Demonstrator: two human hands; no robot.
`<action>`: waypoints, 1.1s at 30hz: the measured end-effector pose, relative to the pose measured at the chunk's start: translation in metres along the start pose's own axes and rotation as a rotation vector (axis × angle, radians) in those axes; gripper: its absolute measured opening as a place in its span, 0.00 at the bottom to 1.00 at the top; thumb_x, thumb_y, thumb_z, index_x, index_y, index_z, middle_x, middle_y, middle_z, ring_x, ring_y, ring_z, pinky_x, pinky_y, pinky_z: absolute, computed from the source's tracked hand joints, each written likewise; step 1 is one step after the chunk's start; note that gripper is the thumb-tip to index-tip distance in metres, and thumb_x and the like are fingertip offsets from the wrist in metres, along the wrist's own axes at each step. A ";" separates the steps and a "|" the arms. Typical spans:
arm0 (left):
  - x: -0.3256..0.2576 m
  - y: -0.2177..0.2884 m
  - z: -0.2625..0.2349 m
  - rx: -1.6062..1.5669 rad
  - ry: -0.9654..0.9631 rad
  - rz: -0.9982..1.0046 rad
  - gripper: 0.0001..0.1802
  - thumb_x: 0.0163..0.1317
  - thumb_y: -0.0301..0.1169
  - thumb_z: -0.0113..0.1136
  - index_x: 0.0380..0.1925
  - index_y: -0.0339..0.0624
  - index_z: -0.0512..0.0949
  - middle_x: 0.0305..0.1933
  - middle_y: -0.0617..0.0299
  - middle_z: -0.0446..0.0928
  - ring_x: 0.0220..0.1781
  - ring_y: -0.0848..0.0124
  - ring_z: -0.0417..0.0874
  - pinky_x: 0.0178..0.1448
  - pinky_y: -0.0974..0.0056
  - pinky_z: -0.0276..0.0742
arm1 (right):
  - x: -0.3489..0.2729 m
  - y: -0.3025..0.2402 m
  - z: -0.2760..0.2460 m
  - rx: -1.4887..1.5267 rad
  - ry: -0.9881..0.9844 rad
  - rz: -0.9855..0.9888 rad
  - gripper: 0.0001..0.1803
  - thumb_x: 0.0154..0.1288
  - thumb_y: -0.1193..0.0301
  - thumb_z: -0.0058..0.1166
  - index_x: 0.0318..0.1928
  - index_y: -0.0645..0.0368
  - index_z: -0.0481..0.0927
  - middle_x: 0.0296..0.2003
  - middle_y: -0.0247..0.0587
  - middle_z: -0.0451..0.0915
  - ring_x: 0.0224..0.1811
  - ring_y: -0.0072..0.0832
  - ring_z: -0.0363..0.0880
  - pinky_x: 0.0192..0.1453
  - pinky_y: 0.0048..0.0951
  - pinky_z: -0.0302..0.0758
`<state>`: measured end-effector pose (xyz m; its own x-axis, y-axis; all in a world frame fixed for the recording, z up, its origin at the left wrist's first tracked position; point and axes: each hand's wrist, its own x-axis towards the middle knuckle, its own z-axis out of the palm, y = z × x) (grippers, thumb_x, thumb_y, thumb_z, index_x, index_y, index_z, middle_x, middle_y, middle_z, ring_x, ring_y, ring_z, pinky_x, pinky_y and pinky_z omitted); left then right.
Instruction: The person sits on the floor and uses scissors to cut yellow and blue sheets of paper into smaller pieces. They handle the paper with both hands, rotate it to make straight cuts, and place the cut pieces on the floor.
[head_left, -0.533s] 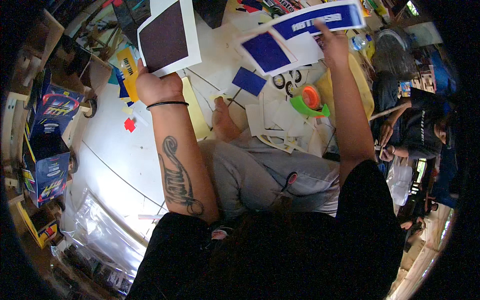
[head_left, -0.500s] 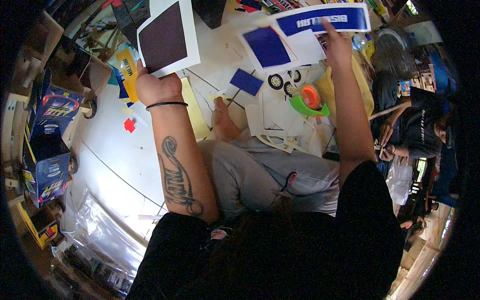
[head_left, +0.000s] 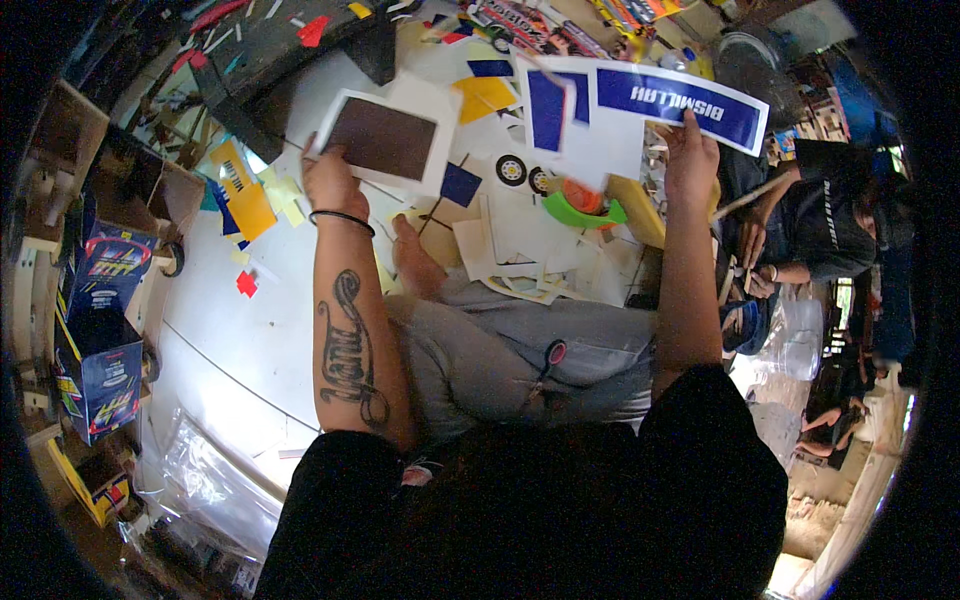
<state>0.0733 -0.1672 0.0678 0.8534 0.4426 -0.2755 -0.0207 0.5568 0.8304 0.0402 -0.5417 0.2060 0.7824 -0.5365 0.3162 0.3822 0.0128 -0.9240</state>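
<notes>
My left hand (head_left: 334,180) is closed on the edge of a white-bordered sticker sheet (head_left: 385,137) with a dark brown rectangle, lifted above the floor. At the right, my right hand (head_left: 692,160) pinches a long blue sticker strip (head_left: 730,120) with white lettering. Against that strip hangs a blurred white sheet with blue panels (head_left: 548,110); whether the same fingers grip it, I cannot tell. Below it on the floor are printed wheel stickers (head_left: 511,170) and a green tape dispenser (head_left: 600,213) with an orange core. Scissors (head_left: 549,362) rest on my grey trousers.
Blue-printed toy truck bodies (head_left: 105,385) line the left side beside clear plastic sheeting (head_left: 200,475). Yellow cut pieces (head_left: 247,205), a red scrap (head_left: 247,284) and a blue rectangle (head_left: 460,185) lie on the tiles. At the right, a co-worker (head_left: 830,215) sits handling small parts.
The brown sheet in my left hand has come lower and tilted flatter. My right hand has moved down and slightly right with the blue strip. The view has shifted.
</notes>
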 end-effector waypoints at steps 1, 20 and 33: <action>-0.003 -0.017 0.006 0.179 -0.059 0.080 0.25 0.49 0.19 0.44 0.51 0.44 0.63 0.43 0.54 0.71 0.40 0.65 0.74 0.41 0.63 0.71 | -0.006 -0.005 -0.007 -0.052 -0.042 -0.064 0.05 0.61 0.73 0.47 0.35 0.62 0.73 0.30 0.39 0.77 0.28 0.23 0.76 0.34 0.26 0.76; -0.198 0.042 0.047 0.063 -1.159 -0.033 0.43 0.52 0.37 0.59 0.62 0.41 0.44 0.57 0.50 0.62 0.56 0.60 0.66 0.58 0.61 0.62 | -0.086 -0.171 -0.025 0.142 -0.255 -0.043 0.08 0.59 0.71 0.49 0.37 0.62 0.73 0.31 0.38 0.78 0.29 0.23 0.77 0.33 0.24 0.74; -0.258 0.062 -0.003 0.549 -0.679 0.052 0.25 0.55 0.34 0.57 0.47 0.28 0.63 0.39 0.56 0.74 0.44 0.67 0.73 0.50 0.67 0.65 | -0.168 -0.116 -0.049 0.095 -0.106 0.234 0.17 0.62 0.66 0.44 0.49 0.62 0.65 0.44 0.45 0.71 0.46 0.32 0.72 0.51 0.32 0.69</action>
<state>-0.1500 -0.2447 0.1888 0.9878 -0.1535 -0.0277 0.0362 0.0530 0.9979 -0.1595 -0.4942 0.2497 0.9000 -0.4186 0.1217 0.2254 0.2078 -0.9519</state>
